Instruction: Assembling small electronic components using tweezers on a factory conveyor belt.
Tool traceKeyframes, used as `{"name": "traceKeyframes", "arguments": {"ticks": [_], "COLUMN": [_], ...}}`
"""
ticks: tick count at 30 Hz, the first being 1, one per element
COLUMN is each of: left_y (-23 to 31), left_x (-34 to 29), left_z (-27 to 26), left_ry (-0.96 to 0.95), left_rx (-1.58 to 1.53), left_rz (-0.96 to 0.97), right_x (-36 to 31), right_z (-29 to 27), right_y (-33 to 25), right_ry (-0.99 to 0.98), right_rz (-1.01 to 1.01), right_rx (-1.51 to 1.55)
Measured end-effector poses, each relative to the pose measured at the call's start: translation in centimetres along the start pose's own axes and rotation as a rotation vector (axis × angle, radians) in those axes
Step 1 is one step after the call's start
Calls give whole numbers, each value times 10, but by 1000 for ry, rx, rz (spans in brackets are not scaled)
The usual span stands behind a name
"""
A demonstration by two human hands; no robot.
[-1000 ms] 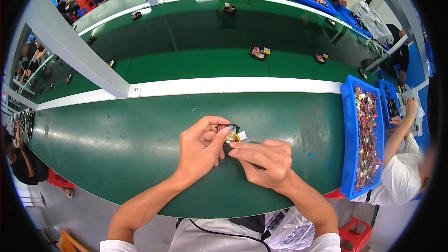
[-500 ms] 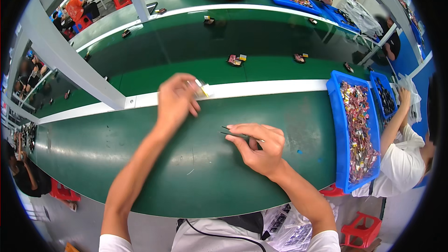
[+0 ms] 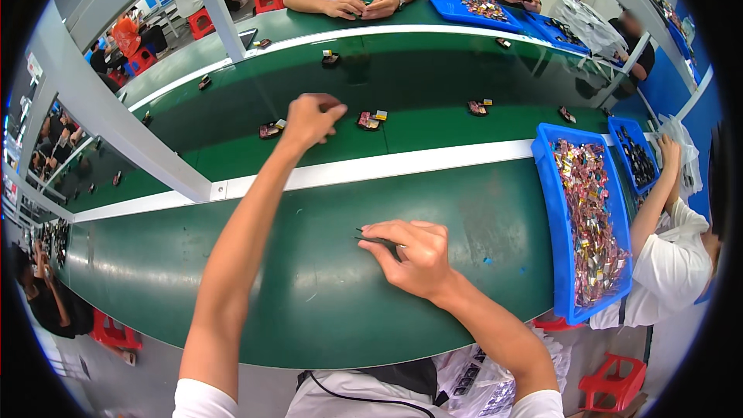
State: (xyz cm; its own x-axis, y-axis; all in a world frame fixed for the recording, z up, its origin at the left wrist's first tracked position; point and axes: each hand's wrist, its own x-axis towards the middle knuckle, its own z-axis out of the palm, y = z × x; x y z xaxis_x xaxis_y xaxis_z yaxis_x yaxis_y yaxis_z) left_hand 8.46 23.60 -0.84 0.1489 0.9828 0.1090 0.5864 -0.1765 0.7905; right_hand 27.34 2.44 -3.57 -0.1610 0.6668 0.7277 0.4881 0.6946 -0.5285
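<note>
My left hand (image 3: 312, 118) is stretched out over the far green belt, its fingers apart and slightly blurred, with nothing seen in them. Beside its wrist lies a small black part with pink and yellow pieces (image 3: 271, 130). To the right of the fingertips sits a similar black part (image 3: 372, 119) with a yellow-and-white tab. Above the near green table, my right hand (image 3: 414, 254) is closed around dark tweezers (image 3: 371, 239), whose tips point left.
A blue tray (image 3: 546, 220) full of small pink and yellow pieces stands at right, a smaller blue bin (image 3: 621, 133) beyond it. A white rail (image 3: 387, 164) divides table from belt (image 3: 433, 128). A metal post (image 3: 131, 101) rises at left. Co-workers sit opposite and at right.
My left hand has moved forward over the belt and let go of the small piece it held. Parts on the belt have shifted left. My right hand keeps the tweezers, slightly further left.
</note>
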Motion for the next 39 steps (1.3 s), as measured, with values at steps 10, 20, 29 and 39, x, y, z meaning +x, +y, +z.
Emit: {"name": "traceKeyframes", "arguments": {"ticks": [10,20,29,39], "left_y": [7,19,13,18], "left_x": [17,-133,-207,-220], "left_z": [34,-12,0,14], "left_ry": [-37,-38,-6,25], "left_rx": [-55,-469,-662,-605], "left_rz": [-243,-191,-292,-233], "right_x": [3,2,3,3], "right_z": [3,-4,-3,-2], "right_y": [-3,-10,-12,-17], "right_ry": [-16,-100,-54,-89], "right_rz": [7,391,664,692], "right_rx": [5,347,699,566]}}
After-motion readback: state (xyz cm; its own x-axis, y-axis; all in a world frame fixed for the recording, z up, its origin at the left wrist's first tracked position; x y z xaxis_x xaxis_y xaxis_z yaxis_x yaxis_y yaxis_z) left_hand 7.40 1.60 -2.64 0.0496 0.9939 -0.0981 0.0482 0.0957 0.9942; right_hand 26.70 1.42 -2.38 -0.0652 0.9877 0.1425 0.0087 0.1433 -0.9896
